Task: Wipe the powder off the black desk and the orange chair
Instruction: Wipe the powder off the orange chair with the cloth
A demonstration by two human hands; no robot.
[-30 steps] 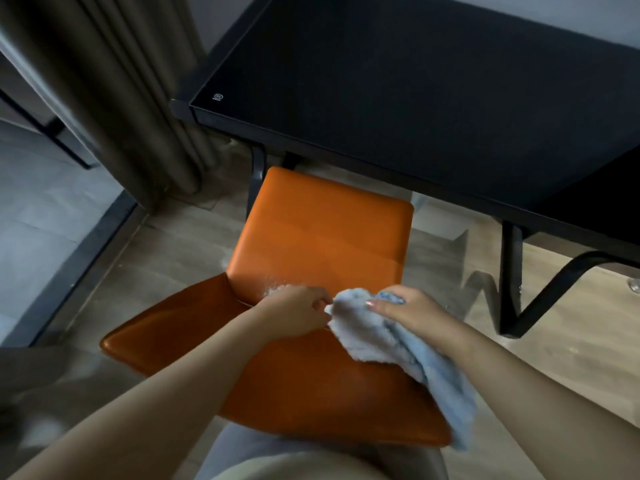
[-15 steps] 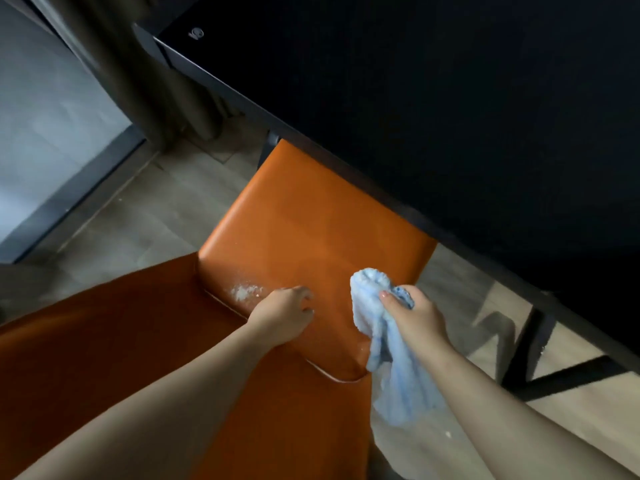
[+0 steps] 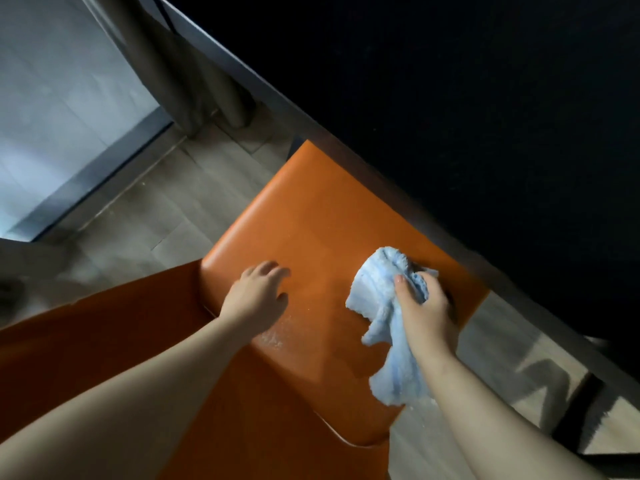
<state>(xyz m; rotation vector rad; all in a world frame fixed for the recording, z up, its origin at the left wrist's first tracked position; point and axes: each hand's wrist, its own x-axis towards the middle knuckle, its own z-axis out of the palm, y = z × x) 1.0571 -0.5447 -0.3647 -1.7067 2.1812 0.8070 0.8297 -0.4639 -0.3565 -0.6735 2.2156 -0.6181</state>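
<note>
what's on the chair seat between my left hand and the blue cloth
In the head view, mostly bare orange seat lies between the left hand and the blue cloth gripped by the right hand. A white powder patch sits just below that gap.

You are looking at nothing readable here: no text, label, brand, number or sign is showing on any surface in view.
</note>
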